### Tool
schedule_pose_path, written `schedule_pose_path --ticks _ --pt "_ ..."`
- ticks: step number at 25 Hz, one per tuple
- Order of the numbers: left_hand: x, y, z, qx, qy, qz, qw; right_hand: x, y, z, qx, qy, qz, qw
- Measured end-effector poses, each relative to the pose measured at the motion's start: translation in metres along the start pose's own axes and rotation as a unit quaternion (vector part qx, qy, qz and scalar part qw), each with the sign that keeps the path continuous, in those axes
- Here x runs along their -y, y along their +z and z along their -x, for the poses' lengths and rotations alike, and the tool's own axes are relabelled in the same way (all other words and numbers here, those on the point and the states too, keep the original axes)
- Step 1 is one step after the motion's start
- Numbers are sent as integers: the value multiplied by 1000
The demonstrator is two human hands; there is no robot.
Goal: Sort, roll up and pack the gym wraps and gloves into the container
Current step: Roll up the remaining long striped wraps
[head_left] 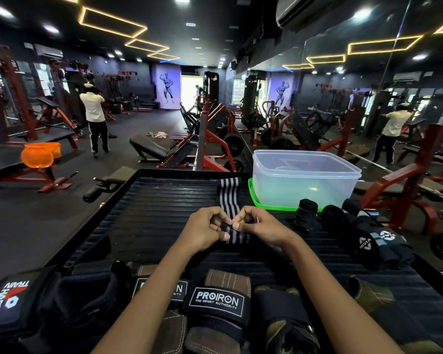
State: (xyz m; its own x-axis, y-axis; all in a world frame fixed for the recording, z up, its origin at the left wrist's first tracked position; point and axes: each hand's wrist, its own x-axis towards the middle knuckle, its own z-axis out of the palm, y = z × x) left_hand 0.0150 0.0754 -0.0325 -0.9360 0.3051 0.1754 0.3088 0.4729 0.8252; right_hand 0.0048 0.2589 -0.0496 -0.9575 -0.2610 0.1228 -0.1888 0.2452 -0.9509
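A black wrap with grey stripes (229, 194) lies stretched across the ribbed black platform (151, 210). My left hand (206, 229) and my right hand (260, 226) pinch its near end side by side, fingers curled over the fabric. A clear plastic container (304, 177) stands on its green lid (256, 198) at the back right. One rolled black wrap (306, 213) stands in front of the container, and more black wraps (363, 238) lie to its right. Several gloves (216, 302) lie in a row along the near edge, another glove (8, 302) at the far left.
The platform ends in a raised black rim (189, 172) at the back. Beyond it are red weight machines, benches and an orange tub (39, 154). A person in a white shirt (95, 118) stands far left. A mirror wall runs along the right.
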Motion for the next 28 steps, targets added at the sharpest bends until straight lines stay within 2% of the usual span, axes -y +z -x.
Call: schedule_pose_path --ticks 8,15,24,28 --pt "-3 -1 2 -19 9 -27 999 3 2 1 -20 6 -5 1000" --pt "-5 1 4 -47 21 -37 998 8 -1 2 -61 -14 83 995" --pt "-4 0 2 -60 -5 -19 998 7 0 1 -21 -24 57 998" --pt "-3 0 3 -64 -9 -40 997 12 1 5 -36 11 -39 999"
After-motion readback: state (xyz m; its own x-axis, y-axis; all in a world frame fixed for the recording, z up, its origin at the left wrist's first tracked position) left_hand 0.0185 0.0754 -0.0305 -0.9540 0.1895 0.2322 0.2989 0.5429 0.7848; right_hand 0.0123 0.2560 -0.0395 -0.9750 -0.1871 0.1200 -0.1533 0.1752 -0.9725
